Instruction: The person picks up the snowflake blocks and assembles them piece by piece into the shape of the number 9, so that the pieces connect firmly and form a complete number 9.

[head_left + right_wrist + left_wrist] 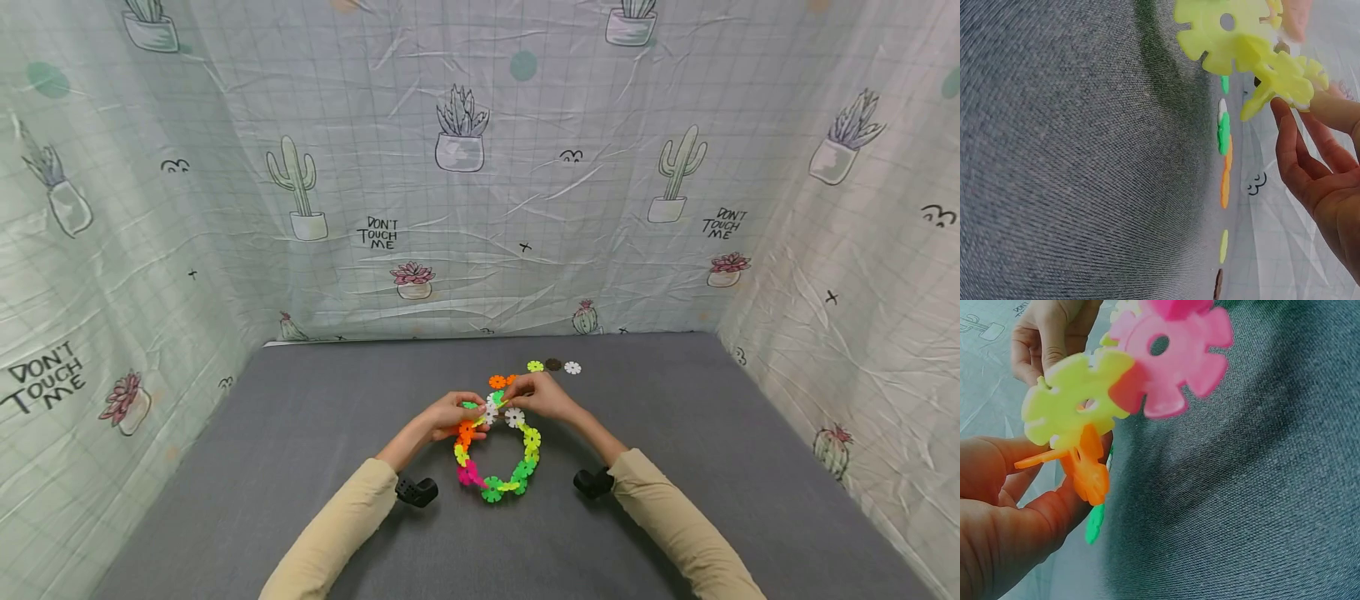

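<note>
Head view: I record a chain [491, 489] of slotted discs laid in a ring at the middle of the grey table [225, 500]. The left hand [450, 412] pinches it at the far-left stretch, thumb against white discs [492, 414]. The right hand [543, 396] has thumb and fingers brought together on a thin yellow disc [504, 403] just beside them. I cannot tell whether the ring is closed there. Beyond the hands lie loose discs, among them a brown disc [552, 364] and a white one [572, 367].

Left wrist view: the thumb and fingers curl about the chain beside its orange discs [1088, 472]; the exact contact is hidden. A pink disc [1175, 359] sits farther along, interlocked at its slot.

Right wrist view: the fingertips meet behind a yellow cluster [1285, 78], which partly masks the pinch. The loose row shows edge-on.

Handling, in my judgement: each disc is light, thin, fairly stiff plastic, smooth enough to slip if squeezed off-centre. The chain should flex and twist at its joints, the slots being its weak points. I advise holding single discs by rim and flat face, close to the joint, and supporting the neighbouring disc.
</note>
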A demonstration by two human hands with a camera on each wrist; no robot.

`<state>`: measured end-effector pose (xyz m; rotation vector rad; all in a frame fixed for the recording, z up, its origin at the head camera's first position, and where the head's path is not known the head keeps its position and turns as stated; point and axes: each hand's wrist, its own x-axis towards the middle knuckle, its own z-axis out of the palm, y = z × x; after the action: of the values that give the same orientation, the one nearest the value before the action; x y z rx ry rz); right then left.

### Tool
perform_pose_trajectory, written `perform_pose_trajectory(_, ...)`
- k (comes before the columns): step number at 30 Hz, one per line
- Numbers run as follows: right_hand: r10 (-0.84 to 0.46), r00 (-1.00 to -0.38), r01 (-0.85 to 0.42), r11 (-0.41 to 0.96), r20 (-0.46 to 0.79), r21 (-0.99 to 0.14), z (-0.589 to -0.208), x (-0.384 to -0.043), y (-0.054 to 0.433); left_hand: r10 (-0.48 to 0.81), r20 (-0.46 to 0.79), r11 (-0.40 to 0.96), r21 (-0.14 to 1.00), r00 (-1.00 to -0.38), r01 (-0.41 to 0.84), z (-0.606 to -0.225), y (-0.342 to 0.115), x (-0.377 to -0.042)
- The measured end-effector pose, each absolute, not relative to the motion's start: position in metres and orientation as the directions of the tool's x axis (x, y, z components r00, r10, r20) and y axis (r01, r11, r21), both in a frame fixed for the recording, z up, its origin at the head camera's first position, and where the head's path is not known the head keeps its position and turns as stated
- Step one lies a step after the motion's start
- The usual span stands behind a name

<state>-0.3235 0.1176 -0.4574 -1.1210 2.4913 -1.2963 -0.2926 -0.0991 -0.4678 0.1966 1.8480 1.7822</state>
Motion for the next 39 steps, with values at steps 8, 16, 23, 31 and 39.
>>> perform_pose_trajectory(8, -0.689, -0.704, -0.561, 0.390, 0.173, -0.730, -0.459, -0.326, 0.119, 0.467, -0.281, 0.100, 0.959, -0.838, -0.266, -0.470, -0.101, -0.291)
perform_pose_trajectory(16, -0.709, -0.691, -0.535, 0.367, 0.143, -0.761, -0.454, -0.319, 0.118, 0.476, -0.285, 0.089, 0.957, -0.832, -0.277, -0.471, -0.104, -0.294)
perform_pose_trajectory(23, -0.716, -0.688, -0.494, 0.340, 0.121, -0.801, -0.436, -0.306, 0.117, 0.478, -0.291, 0.088, 0.955, -0.829, -0.284, -0.471, -0.106, -0.296)
perform_pose_trajectory(31, -0.755, -0.641, -0.501, 0.276, 0.138, -0.820, -0.453, -0.322, 0.118, 0.474, -0.304, 0.104, 0.951, -0.826, -0.290, -0.470, -0.105, -0.295)
perform_pose_trajectory(39, -0.783, -0.619, -0.412, 0.263, 0.057, -0.872, -0.466, -0.336, 0.117, 0.490, -0.310, 0.117, 0.950, -0.815, -0.291, -0.471, -0.106, -0.296)
